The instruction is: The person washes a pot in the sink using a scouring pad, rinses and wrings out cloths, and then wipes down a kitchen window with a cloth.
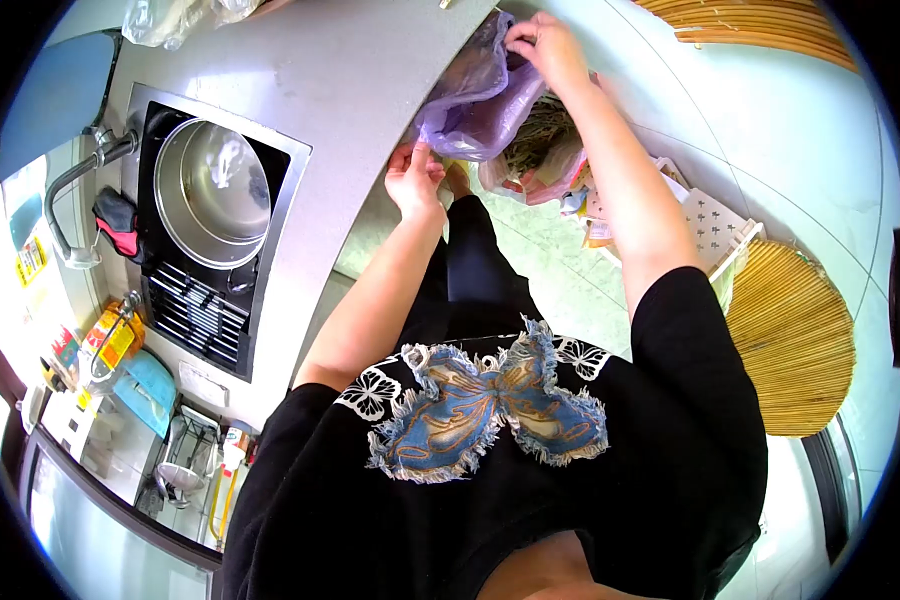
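A thin purple plastic bag (480,120) hangs spread between my two hands beside the counter edge. My left hand (416,182) pinches its lower left rim, fingers closed. At the bag's upper right rim, my right hand (550,48) has its fingers closed on the plastic. What lies inside the bag I cannot make out. Just below and to the right, a pale pink plastic bag (550,182) holds dry, greenish-brown stalks (540,135).
Left of me runs a grey counter (355,95) with a sink holding a large steel pot (215,185) under a faucet (65,200). A white perforated basket (715,230) and a round woven straw piece (795,340) stand to the right. Pale tiles cover the floor (560,265).
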`<state>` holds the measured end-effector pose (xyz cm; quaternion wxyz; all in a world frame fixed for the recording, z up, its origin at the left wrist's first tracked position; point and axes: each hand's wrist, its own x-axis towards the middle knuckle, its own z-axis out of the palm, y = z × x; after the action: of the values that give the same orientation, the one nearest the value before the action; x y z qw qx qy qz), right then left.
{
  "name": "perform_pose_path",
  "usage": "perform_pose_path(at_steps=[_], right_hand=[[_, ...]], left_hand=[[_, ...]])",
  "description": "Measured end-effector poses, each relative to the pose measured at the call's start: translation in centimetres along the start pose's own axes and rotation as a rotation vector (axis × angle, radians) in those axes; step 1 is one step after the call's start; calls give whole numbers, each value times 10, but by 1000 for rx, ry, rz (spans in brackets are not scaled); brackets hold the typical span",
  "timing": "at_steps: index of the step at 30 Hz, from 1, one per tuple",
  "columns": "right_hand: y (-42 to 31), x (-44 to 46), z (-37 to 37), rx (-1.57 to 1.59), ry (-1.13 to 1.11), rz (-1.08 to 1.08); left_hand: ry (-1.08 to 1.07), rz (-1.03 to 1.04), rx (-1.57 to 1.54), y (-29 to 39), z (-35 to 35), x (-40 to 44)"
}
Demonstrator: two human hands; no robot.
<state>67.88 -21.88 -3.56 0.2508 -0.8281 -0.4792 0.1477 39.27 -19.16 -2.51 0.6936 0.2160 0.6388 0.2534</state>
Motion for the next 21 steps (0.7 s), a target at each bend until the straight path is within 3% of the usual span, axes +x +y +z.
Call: perform_pose_path(at_steps=[4, 7, 9, 12, 16, 21], right_hand=[[4, 20, 4, 95, 46, 90], [17, 20, 13, 301, 85, 123], [21, 11, 11, 284, 137, 289], [7, 2, 6, 271, 285, 250], [-21, -11, -14, 353, 316, 170], [-35, 1, -29, 208, 122, 86]], left_hand=[[-21, 39, 123, -1, -13, 2], [11, -33, 35, -5, -14, 2], [46, -93, -38, -8, -18, 0], [157, -168, -87, 0, -24, -21], [185, -50, -11, 16, -12, -46], [199, -96, 182, 18, 20, -35]])
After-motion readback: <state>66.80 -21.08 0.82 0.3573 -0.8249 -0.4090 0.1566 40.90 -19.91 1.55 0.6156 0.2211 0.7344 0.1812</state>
